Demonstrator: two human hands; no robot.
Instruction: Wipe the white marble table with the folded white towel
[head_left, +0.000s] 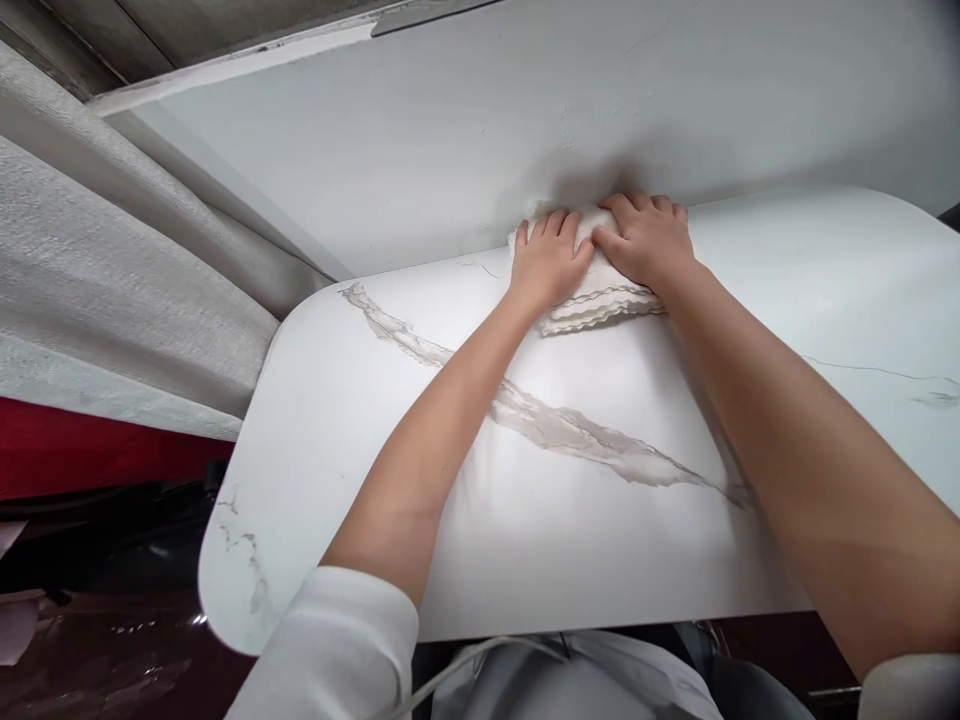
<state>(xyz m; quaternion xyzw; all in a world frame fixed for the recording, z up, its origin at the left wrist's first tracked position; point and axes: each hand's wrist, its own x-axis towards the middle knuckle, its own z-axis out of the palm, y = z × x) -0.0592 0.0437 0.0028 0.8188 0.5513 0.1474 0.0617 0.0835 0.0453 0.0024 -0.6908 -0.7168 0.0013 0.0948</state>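
Note:
A folded cream cloth [600, 307] with wavy, layered edges lies at the far side of the white marble-patterned table [360, 420], close to the wall. My left hand [549, 262] rests palm down on the cloth's left part, fingers slightly apart and pointing at the wall. On its right part lies my right hand [651, 238], also palm down, its fingers spread and a little bent. The two thumbs come near each other over the cloth. Both palms hide much of the cloth, and neither hand visibly pinches it.
Behind the table's straight far edge rises a pale wall panel [420, 150]. A light grey curtain [127, 260] hangs at the left, near the rounded table corner. Red fabric [90, 450] and dark things are below it. A pale cord [465, 660] crosses near my lap.

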